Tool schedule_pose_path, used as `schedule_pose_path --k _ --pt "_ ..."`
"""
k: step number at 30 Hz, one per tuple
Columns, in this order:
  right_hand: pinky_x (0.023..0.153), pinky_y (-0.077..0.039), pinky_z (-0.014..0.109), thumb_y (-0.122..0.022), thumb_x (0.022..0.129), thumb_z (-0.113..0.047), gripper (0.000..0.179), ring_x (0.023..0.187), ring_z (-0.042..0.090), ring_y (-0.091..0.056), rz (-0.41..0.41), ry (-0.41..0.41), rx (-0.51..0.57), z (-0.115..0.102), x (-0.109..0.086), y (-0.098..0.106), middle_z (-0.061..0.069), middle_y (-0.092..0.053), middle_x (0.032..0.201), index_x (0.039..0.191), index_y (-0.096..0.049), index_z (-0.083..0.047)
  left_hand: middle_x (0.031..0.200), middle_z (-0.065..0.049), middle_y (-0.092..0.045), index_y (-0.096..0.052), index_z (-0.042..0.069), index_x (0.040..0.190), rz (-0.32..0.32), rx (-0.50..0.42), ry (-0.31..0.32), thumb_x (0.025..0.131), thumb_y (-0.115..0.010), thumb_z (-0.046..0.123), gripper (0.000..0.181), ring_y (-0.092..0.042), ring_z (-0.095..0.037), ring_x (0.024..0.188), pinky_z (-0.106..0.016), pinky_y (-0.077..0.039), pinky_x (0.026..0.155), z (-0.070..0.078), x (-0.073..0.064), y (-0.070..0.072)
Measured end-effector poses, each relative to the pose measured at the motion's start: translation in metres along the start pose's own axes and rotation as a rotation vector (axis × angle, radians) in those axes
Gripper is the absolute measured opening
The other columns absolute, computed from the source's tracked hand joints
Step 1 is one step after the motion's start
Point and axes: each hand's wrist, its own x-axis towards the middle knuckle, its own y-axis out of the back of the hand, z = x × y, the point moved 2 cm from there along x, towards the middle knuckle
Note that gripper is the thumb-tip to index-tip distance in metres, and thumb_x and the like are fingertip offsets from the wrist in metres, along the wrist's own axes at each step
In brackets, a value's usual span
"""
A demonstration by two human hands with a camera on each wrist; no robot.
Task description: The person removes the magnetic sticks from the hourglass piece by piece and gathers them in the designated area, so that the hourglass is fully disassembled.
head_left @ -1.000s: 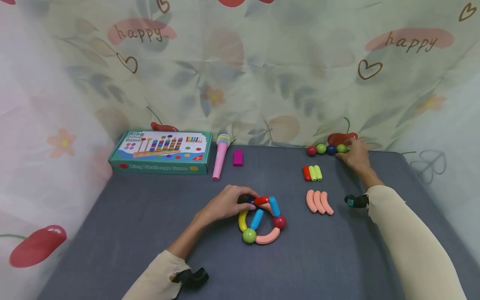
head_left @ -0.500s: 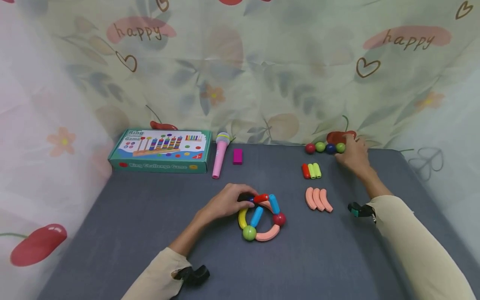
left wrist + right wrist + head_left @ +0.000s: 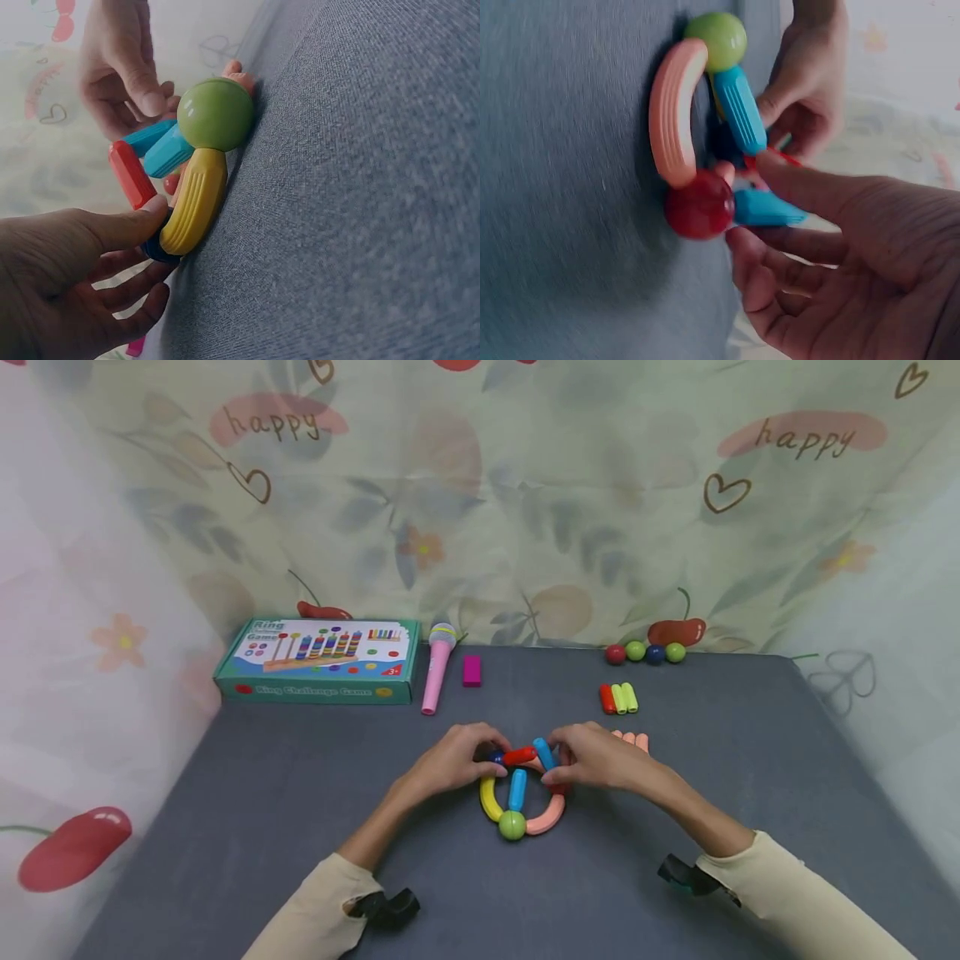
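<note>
A ring of toy rods and balls lies mid-table: a yellow curved rod (image 3: 196,202), a green ball (image 3: 512,826), a pink curved rod (image 3: 673,112) and a red ball (image 3: 700,205). One light blue rod (image 3: 517,790) rises from the green ball, another light blue rod (image 3: 763,208) from the red ball. My left hand (image 3: 450,762) pinches the dark blue ball (image 3: 496,758) at the ring's far left, where a red rod (image 3: 519,756) slants up. My right hand (image 3: 600,756) has thumb and fingers around the light blue rod on the red ball.
Several balls (image 3: 655,654) line the back right edge. Nearer are short red and yellow-green rods (image 3: 618,698) and pink curved rods (image 3: 639,742), partly behind my right hand. A game box (image 3: 318,662), pink microphone (image 3: 438,668) and magenta block (image 3: 472,671) stand back left.
My right hand has come from the row of balls at the back right to the ring's right side. The ring has turned slightly, its green ball shifting right. My left hand keeps its hold.
</note>
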Motion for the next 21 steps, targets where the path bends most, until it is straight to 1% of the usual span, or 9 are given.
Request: schedule_pose_path --k 2,4,8,14,17,19,21 --pt "0.059 -0.046 0.020 -0.080 0.092 -0.017 0.030 0.061 0.007 -0.054 0.015 -0.018 0.009 -0.002 0.001 -0.005 0.001 -0.063 0.071 0.113 -0.071 0.003 0.116 -0.006 -0.074 -0.074 0.010 0.121 -0.004 0.001 0.007 0.094 -0.079 0.018 0.029 -0.065 -0.018 0.101 -0.037 -0.058 0.097 0.000 0.001 0.000" --pt "0.060 -0.047 0.020 -0.080 0.091 -0.013 0.022 0.063 0.008 -0.054 0.050 -0.030 0.018 -0.001 0.001 -0.007 0.002 -0.064 0.072 0.106 -0.071 0.001 0.115 -0.006 -0.074 -0.074 0.010 0.121 -0.004 0.005 0.015 0.094 -0.079 0.018 0.029 -0.065 -0.018 0.100 -0.037 -0.058 0.096 0.000 0.001 0.000" --pt "0.062 -0.049 0.020 -0.079 0.089 -0.007 0.015 0.066 0.008 -0.055 0.116 -0.014 0.030 0.002 -0.003 -0.011 0.002 -0.065 0.075 0.099 -0.070 -0.001 0.115 -0.006 -0.074 -0.075 0.010 0.121 0.006 0.014 0.024 0.093 -0.080 0.019 0.030 -0.065 -0.018 0.099 -0.037 -0.058 0.097 -0.001 0.000 0.000" --pt "0.057 -0.039 0.019 -0.072 0.087 -0.002 0.011 0.057 0.008 -0.048 0.222 0.016 0.068 0.006 -0.009 -0.015 0.000 -0.056 0.069 0.095 -0.064 -0.002 0.117 -0.007 -0.074 -0.075 0.010 0.121 0.026 0.009 0.025 0.092 -0.081 0.019 0.030 -0.068 -0.019 0.102 -0.039 -0.059 0.099 -0.003 -0.002 -0.001" --pt "0.059 -0.041 0.021 -0.070 0.087 0.000 0.013 0.062 0.010 -0.052 0.292 -0.005 0.064 0.009 -0.013 -0.007 0.002 -0.058 0.073 0.098 -0.063 0.000 0.118 -0.007 -0.074 -0.075 0.010 0.121 0.025 0.002 0.030 0.092 -0.081 0.018 0.030 -0.069 -0.020 0.104 -0.039 -0.059 0.100 -0.003 -0.002 -0.001" --pt "0.063 -0.047 0.023 -0.070 0.087 -0.001 0.014 0.067 0.012 -0.057 0.333 -0.035 0.054 0.012 -0.016 0.004 0.005 -0.064 0.078 0.100 -0.065 0.002 0.118 -0.007 -0.074 -0.075 0.011 0.121 0.021 -0.001 0.033 0.093 -0.081 0.018 0.030 -0.069 -0.020 0.105 -0.040 -0.059 0.100 -0.003 -0.001 -0.002" --pt "0.068 -0.054 0.030 -0.070 0.089 -0.005 0.019 0.074 0.015 -0.064 0.371 -0.086 0.051 0.019 -0.019 0.019 0.011 -0.070 0.085 0.106 -0.067 0.004 0.119 -0.007 -0.074 -0.075 0.011 0.122 0.019 0.001 0.032 0.093 -0.080 0.018 0.031 -0.069 -0.021 0.105 -0.040 -0.059 0.101 -0.004 -0.001 -0.002"
